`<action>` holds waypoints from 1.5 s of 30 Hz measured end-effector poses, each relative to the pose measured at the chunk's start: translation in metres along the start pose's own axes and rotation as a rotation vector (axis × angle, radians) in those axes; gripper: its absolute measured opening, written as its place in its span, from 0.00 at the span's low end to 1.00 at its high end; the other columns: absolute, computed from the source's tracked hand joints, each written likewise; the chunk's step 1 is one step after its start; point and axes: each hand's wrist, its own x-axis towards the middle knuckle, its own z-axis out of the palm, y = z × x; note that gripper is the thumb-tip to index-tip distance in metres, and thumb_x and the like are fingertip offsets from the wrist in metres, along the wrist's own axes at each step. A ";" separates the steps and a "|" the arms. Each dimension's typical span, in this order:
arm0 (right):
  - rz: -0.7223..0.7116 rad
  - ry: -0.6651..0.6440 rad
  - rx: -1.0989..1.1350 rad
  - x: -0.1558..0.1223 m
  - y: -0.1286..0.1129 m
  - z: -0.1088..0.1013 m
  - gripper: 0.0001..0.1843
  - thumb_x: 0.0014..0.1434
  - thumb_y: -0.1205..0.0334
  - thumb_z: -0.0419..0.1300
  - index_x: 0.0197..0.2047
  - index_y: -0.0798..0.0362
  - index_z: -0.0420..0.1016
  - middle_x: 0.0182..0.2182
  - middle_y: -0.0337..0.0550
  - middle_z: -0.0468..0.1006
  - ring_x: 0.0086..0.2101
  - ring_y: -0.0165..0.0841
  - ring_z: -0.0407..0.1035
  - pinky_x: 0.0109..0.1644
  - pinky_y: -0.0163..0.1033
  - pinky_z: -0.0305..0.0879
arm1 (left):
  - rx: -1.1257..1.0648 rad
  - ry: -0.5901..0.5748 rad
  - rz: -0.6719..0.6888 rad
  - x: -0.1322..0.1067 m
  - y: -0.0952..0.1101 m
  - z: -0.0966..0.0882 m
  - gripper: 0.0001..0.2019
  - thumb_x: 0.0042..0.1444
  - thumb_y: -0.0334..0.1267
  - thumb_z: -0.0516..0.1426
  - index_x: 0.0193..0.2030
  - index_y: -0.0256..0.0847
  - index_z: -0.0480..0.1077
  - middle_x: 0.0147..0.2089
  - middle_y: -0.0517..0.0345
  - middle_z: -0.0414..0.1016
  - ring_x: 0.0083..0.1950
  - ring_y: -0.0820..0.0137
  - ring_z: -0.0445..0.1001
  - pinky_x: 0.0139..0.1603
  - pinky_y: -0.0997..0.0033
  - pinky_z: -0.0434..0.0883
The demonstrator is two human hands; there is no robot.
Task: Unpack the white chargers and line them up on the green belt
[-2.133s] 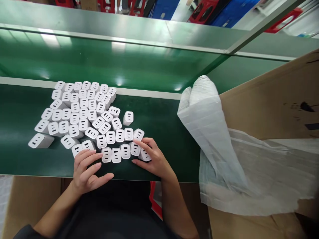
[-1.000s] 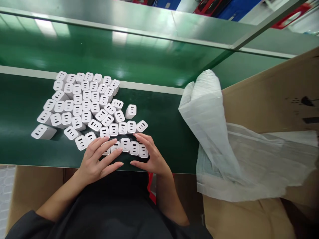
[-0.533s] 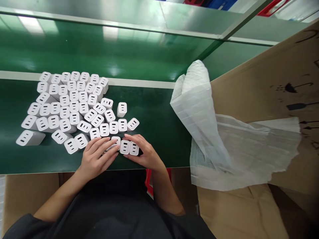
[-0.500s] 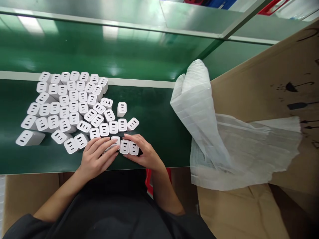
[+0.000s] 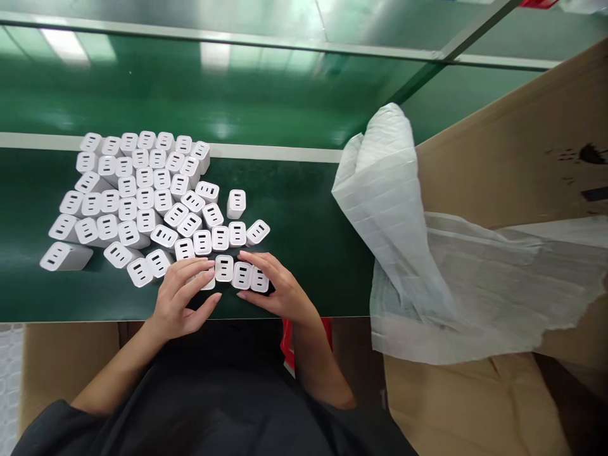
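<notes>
Several white charger blocks [image 5: 142,196], each with three slots on top, stand packed together on the green table [image 5: 304,240]. A short front row of chargers [image 5: 232,273] lies between my hands. My left hand [image 5: 183,297] curls its fingers round the left end of that row, covering one block. Against the row's right end my right hand [image 5: 278,288] presses with fingers bent. One charger [image 5: 236,202] stands alone to the right of the cluster, and another [image 5: 64,256] lies on its side at the far left.
A large cardboard box [image 5: 513,164] lined with white foam wrap [image 5: 418,253] stands at the right, against the table. A pale strip [image 5: 285,153] crosses the green surface behind the chargers. Another cardboard box [image 5: 57,361] sits below the table's near edge on the left.
My left hand has moved right onto the front row's left end, and both hands have closed in, squeezing the row of chargers shorter. The camera view shifted slightly.
</notes>
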 end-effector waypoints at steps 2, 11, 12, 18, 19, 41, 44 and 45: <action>0.011 0.008 -0.001 -0.001 0.000 0.001 0.38 0.60 0.58 0.67 0.70 0.40 0.55 0.56 0.46 0.73 0.55 0.41 0.68 0.59 0.50 0.68 | -0.057 0.018 -0.013 -0.002 -0.001 -0.001 0.35 0.53 0.27 0.62 0.67 0.46 0.57 0.54 0.46 0.73 0.55 0.58 0.74 0.53 0.52 0.75; 0.041 0.021 -0.040 0.001 -0.002 0.002 0.34 0.62 0.60 0.64 0.68 0.40 0.58 0.55 0.46 0.72 0.54 0.41 0.69 0.57 0.48 0.71 | -0.115 0.063 -0.073 -0.024 0.004 -0.022 0.37 0.53 0.23 0.59 0.69 0.47 0.54 0.57 0.45 0.72 0.58 0.58 0.73 0.55 0.45 0.75; 0.036 0.024 -0.047 0.001 -0.002 0.002 0.33 0.63 0.61 0.63 0.68 0.40 0.58 0.55 0.46 0.72 0.53 0.41 0.70 0.57 0.48 0.71 | -0.096 0.068 -0.071 -0.028 0.004 -0.024 0.38 0.53 0.23 0.59 0.69 0.47 0.54 0.57 0.46 0.72 0.57 0.58 0.73 0.54 0.46 0.75; -0.051 0.123 -0.161 0.007 -0.006 0.006 0.33 0.63 0.62 0.63 0.68 0.42 0.58 0.57 0.50 0.69 0.56 0.44 0.67 0.57 0.51 0.69 | -0.003 0.135 -0.159 -0.041 -0.001 -0.026 0.37 0.52 0.20 0.59 0.67 0.47 0.57 0.53 0.48 0.74 0.52 0.62 0.76 0.51 0.53 0.77; -0.076 0.153 -0.219 0.009 -0.008 0.006 0.33 0.62 0.60 0.65 0.67 0.42 0.60 0.55 0.50 0.70 0.55 0.44 0.68 0.56 0.51 0.69 | -0.007 0.149 -0.169 -0.042 -0.002 -0.025 0.36 0.53 0.20 0.59 0.67 0.47 0.58 0.53 0.49 0.74 0.52 0.62 0.76 0.50 0.53 0.77; -0.194 0.308 -0.280 0.017 -0.041 -0.001 0.29 0.57 0.60 0.69 0.60 0.45 0.69 0.46 0.44 0.80 0.47 0.43 0.74 0.54 0.53 0.67 | -0.119 0.198 -0.224 -0.047 -0.003 -0.022 0.35 0.53 0.18 0.57 0.67 0.44 0.59 0.49 0.50 0.76 0.48 0.64 0.77 0.48 0.58 0.77; -0.076 0.591 -0.194 0.002 -0.024 -0.024 0.33 0.55 0.58 0.70 0.63 0.41 0.68 0.48 0.45 0.78 0.45 0.45 0.74 0.46 0.52 0.72 | -0.119 0.199 -0.233 -0.047 -0.003 -0.022 0.33 0.54 0.19 0.56 0.66 0.44 0.59 0.49 0.50 0.76 0.47 0.64 0.77 0.48 0.58 0.77; 0.012 0.632 -0.269 -0.004 -0.017 -0.033 0.33 0.55 0.58 0.70 0.63 0.41 0.68 0.49 0.46 0.77 0.45 0.45 0.74 0.45 0.51 0.72 | -0.117 0.197 -0.237 -0.047 -0.003 -0.023 0.33 0.55 0.19 0.56 0.66 0.44 0.59 0.49 0.50 0.76 0.47 0.64 0.77 0.48 0.58 0.77</action>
